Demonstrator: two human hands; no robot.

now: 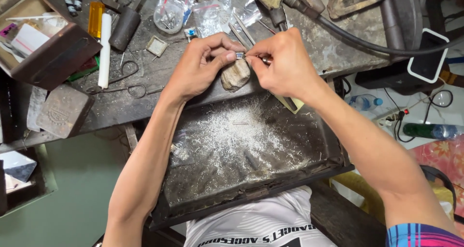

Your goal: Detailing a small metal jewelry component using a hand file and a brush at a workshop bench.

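Observation:
My left hand [200, 63] pinches a tiny square silver piece with blue stones [239, 56] between thumb and fingers, resting it on a worn wooden bench peg [235, 76]. My right hand [282, 63] grips a thin metal tool with a brownish handle [265, 60], its tip touching the small piece. Both hands meet above the far edge of a dark metal catch tray [319, 136] dusted with silver filings [241, 136].
A dark, cluttered workbench [145, 90] carries scissors [126, 82], a white stick [104, 49], a dark cylinder [124, 28], plastic bags of parts [208, 13], a brown box [53, 58] and a metal block [64, 111]. A black hose [367, 44] and bottles [430, 130] lie at right.

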